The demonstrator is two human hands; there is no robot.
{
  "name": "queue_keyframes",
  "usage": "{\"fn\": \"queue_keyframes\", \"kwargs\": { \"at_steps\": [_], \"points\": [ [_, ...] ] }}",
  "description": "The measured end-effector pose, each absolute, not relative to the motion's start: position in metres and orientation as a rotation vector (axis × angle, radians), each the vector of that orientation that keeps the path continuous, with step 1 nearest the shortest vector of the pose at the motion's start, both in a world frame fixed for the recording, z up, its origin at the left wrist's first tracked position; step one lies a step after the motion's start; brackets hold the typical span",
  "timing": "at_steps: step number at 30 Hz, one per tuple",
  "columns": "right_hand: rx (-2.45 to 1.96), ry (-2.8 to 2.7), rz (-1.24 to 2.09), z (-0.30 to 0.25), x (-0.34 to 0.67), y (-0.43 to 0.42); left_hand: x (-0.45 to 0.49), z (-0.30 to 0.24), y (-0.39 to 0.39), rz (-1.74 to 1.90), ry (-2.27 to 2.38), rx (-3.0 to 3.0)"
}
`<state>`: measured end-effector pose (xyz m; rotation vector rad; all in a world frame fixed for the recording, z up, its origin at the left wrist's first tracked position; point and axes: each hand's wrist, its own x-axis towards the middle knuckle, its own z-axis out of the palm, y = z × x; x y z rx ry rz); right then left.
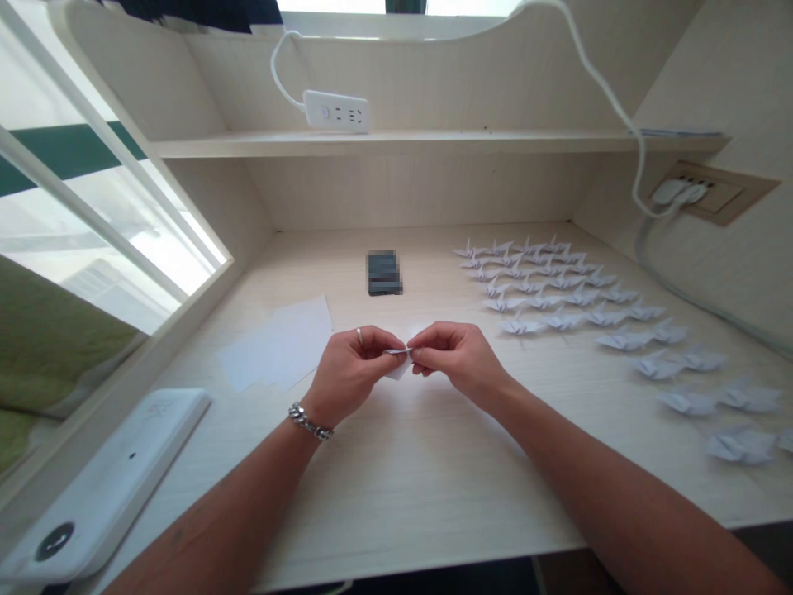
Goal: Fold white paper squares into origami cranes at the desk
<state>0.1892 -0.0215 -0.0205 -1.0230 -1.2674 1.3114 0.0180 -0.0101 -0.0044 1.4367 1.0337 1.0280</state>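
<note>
Between my two hands, just above the desk, is a small piece of folded white paper [397, 368]. My left hand [354, 361], with a ring and a chain bracelet, pinches its left side between thumb and fingers. My right hand [455, 354] pinches the paper's right edge, fingertips almost touching those of the left. The fingers hide part of the folds. Left of my hands lie flat sheets of white paper [291, 335], overlapping. Several folded white paper cranes [561, 318] stand in rows on the right side of the desk.
A dark, blurred-out rectangular object [384, 273] lies behind my hands. A long white device [111, 479] rests at the left edge. On the shelf [434, 145] sits a white power strip [336, 111]; its cable runs to the wall socket [719, 194] at right.
</note>
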Motion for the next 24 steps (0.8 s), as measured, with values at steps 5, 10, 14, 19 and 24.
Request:
{"fn": "queue_keyframes", "kwargs": {
  "at_steps": [5, 10, 14, 19, 24],
  "points": [
    [-1.003, -1.306, 1.264, -0.0229, 0.1883, -0.0219, 0.0184, -0.0048, -0.0104, 1.025, 1.04, 1.445],
    [-0.998, -1.274, 1.313, -0.022, 0.1865, -0.0223, 0.0174, -0.0056, -0.0095, 1.022, 1.031, 1.458],
    [-0.983, -1.185, 1.362, -0.0183, 0.1853, -0.0232, 0.0153, -0.0053, -0.0088, 1.041, 1.017, 1.454],
    [-0.962, -1.169, 1.402, -0.0166, 0.1869, -0.0238, 0.014, -0.0046, -0.0098, 1.06, 0.997, 1.49],
    [-0.933, -1.088, 1.502, -0.0174, 0.189, -0.0238, 0.0142, -0.0039, -0.0107, 1.085, 0.974, 1.526]
  ]
}}
